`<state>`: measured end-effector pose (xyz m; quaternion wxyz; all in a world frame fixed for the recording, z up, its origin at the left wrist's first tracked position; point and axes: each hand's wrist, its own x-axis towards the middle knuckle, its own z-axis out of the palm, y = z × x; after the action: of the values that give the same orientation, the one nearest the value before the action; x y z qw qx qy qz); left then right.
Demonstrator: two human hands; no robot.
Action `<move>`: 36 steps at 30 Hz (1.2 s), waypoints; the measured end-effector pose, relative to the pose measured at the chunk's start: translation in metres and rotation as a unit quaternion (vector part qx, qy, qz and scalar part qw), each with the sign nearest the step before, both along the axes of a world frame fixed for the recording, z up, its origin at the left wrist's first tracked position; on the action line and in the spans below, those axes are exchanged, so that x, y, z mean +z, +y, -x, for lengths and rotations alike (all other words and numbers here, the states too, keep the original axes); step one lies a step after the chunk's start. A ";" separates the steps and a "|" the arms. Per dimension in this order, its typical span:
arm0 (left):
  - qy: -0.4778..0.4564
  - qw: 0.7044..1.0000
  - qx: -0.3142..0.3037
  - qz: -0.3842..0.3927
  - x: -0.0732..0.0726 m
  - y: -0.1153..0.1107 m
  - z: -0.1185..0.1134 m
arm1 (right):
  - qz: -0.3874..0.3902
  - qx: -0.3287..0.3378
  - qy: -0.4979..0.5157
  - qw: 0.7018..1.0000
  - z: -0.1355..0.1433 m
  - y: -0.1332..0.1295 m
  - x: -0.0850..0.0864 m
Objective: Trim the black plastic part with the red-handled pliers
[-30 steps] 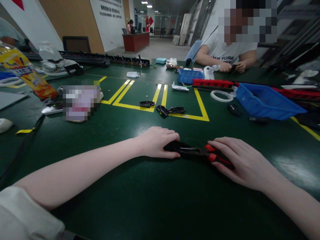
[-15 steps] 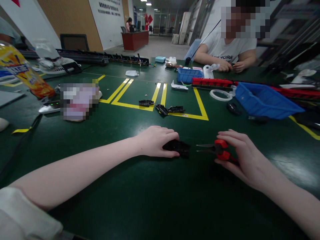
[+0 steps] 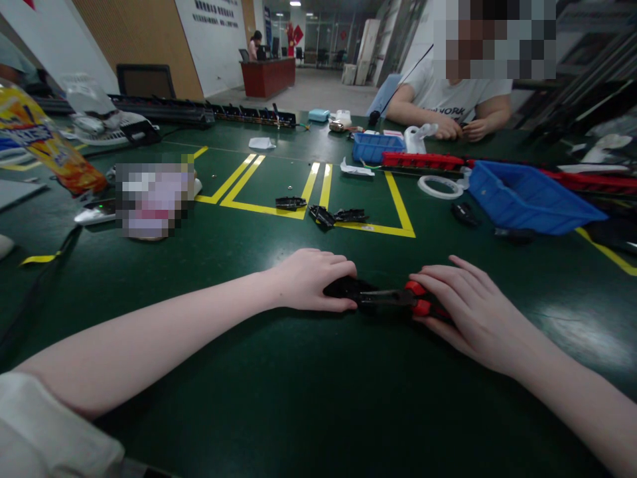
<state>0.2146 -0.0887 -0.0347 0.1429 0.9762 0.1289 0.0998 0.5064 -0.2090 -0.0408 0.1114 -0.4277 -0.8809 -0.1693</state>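
Near the middle of the green table, my left hand (image 3: 313,282) is closed on a black plastic part (image 3: 343,288), thumb on the near side and fingers over the far side. My right hand (image 3: 462,312) is wrapped round the red handles of needle-nose pliers (image 3: 391,298). The pliers point left, and their jaws reach the right end of the black part. Whether the tips grip something there is too dark to tell. Beyond my hands lie similar black parts (image 3: 291,203), several pieces in all, beside yellow tape lines.
A blue bin (image 3: 532,199) stands at the right with a tape roll (image 3: 440,187) beside it. Left are a phone (image 3: 156,206) and an orange drink bottle (image 3: 54,143). A long red strip (image 3: 423,160) crosses the back right. Across the table sits a person in a white shirt (image 3: 448,99).
My right hand has moved left with the pliers, and their jaws have gone from apart to together, now at the black part. My left hand has stayed put.
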 end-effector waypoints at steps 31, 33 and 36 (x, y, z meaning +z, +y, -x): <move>-0.003 1.000 -0.007 -0.010 -0.001 0.000 0.000 | 0.030 0.033 0.052 0.998 0.006 -0.001 0.004; -0.007 1.000 -0.005 -0.018 -0.001 -0.001 0.001 | 0.040 0.033 0.054 0.997 0.006 -0.001 0.004; -0.011 1.000 -0.001 -0.025 -0.001 -0.001 0.001 | 0.064 0.031 0.068 0.995 0.006 -0.002 0.006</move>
<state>0.2136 -0.0898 -0.0362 0.1195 0.9786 0.1237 0.1133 0.5001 -0.2114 -0.0352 0.1484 -0.4169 -0.8932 -0.0797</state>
